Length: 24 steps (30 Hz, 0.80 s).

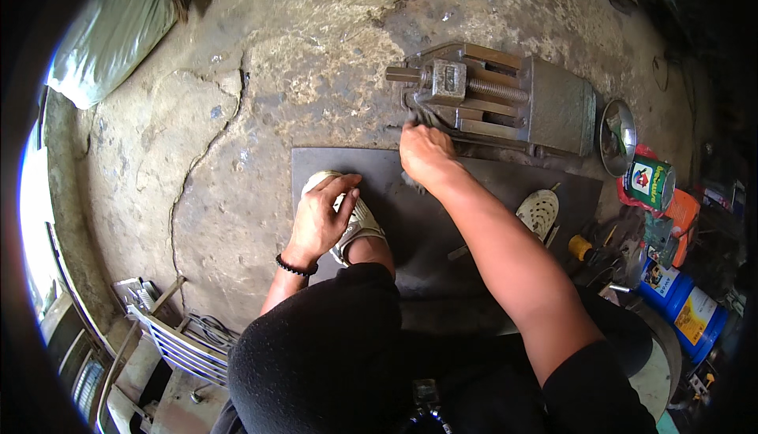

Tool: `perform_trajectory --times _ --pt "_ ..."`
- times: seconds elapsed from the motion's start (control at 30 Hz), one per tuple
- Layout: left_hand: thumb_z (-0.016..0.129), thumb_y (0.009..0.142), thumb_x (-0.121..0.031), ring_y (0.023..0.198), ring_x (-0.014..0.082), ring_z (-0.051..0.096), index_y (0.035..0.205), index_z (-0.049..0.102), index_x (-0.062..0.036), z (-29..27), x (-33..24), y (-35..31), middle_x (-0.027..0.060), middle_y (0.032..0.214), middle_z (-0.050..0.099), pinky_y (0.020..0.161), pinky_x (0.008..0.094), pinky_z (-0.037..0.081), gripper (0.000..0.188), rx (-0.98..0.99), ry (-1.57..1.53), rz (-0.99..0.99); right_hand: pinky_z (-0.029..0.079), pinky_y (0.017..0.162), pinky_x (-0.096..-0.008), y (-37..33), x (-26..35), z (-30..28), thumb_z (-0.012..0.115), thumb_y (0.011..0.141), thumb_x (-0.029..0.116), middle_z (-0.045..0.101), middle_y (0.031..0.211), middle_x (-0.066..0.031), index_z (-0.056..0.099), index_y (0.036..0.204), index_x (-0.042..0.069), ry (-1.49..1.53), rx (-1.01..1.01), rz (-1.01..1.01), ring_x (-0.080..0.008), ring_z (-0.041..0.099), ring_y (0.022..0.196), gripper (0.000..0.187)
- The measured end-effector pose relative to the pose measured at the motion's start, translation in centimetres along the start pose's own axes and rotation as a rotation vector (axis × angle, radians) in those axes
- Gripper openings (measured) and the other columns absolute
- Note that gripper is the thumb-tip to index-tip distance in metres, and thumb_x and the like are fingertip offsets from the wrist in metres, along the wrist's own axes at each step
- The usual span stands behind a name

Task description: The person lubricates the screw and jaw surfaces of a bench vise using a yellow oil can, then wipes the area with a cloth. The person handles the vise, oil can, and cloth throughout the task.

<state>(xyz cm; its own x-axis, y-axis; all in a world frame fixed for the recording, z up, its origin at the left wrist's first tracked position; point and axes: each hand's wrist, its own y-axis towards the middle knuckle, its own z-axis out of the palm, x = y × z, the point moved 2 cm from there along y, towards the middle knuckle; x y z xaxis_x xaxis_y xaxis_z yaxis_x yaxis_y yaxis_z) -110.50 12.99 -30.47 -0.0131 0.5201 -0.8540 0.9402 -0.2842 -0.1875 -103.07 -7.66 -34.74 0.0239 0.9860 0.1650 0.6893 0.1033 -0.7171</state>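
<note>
A heavy grey machine vise (559,106) lies on the floor ahead of me, with its threaded screw (497,91) and square shaft end (403,75) toward the left. My right hand (426,151) is closed around a dark grey rag (430,117) at the vise's near left corner. Part of the rag shows above the fist and a bit hangs below it; the palm hides the rest. Over my left shoe (357,225) hovers my left hand (322,217), empty, its fingers loosely bent and the thumb apart from them. A black bead bracelet (297,266) circles that wrist.
A dark flat sheet (489,189) lies under my feet. Right of the vise are a round metal bowl (617,138), a green tin (652,184), an orange object (684,221) and a blue bucket (693,312). A slatted metal frame (178,347) stands lower left. Cracks run across the concrete floor (150,173).
</note>
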Motion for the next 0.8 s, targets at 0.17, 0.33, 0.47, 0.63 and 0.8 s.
perform_trajectory --times 0.17,0.33,0.47,0.63,0.8 --pt "0.063 0.092 -0.010 0.095 0.0364 0.067 0.108 0.068 -0.0024 0.0 0.5 -0.4 0.0176 0.100 0.070 0.084 0.0405 0.053 0.019 -0.013 -0.010 0.009 0.055 0.088 -0.0485 -4.7 -0.7 2.1 0.055 0.085 0.002 0.053 0.136 -0.0245 0.046 0.138 -0.003 -0.065 -0.096 0.020 -0.0404 0.067 0.099 0.054" --pt "0.063 0.092 -0.011 0.096 0.0356 0.067 0.109 0.068 -0.0036 0.0 0.2 -1.1 0.0165 0.101 0.070 0.085 0.0405 0.053 0.019 0.018 -0.025 -0.018 0.056 0.086 -0.0467 -3.7 -0.4 2.3 0.055 0.085 0.006 0.045 0.147 -0.0197 0.044 0.141 0.000 -0.026 -0.475 -0.216 -0.0401 0.067 0.099 0.057" --pt "0.062 0.093 -0.010 0.095 0.0353 0.068 0.110 0.067 -0.0027 -0.4 0.1 -1.1 0.0175 0.103 0.070 0.081 0.0395 0.055 0.020 0.020 0.004 -0.009 0.057 0.083 -0.0439 1.5 -1.3 3.0 0.049 0.088 0.003 0.037 0.155 -0.0151 0.043 0.143 0.000 -0.304 -0.336 -0.169 -0.0341 0.068 0.096 0.055" --pt "0.062 0.092 -0.007 0.090 0.0347 0.070 0.110 0.067 -0.0006 -0.6 0.3 -1.3 0.0193 0.105 0.069 0.072 0.0363 0.057 0.019 0.003 0.028 0.001 0.054 0.061 -0.0413 -1.2 -5.2 5.3 0.055 0.084 0.011 0.060 0.129 -0.0292 0.040 0.143 -0.011 -0.718 -0.167 -0.085 -0.0241 0.069 0.074 0.065" --pt "0.063 0.091 -0.012 0.096 0.0363 0.066 0.109 0.068 -0.0040 -0.3 -0.4 -0.7 0.0162 0.102 0.069 0.085 0.0414 0.053 0.020 0.025 0.025 0.001 0.059 0.068 -0.0415 -3.6 -3.7 2.9 0.055 0.083 0.009 0.069 0.085 -0.0282 0.044 0.137 -0.015 -0.470 -0.201 -0.231 -0.0313 0.071 0.075 0.060"
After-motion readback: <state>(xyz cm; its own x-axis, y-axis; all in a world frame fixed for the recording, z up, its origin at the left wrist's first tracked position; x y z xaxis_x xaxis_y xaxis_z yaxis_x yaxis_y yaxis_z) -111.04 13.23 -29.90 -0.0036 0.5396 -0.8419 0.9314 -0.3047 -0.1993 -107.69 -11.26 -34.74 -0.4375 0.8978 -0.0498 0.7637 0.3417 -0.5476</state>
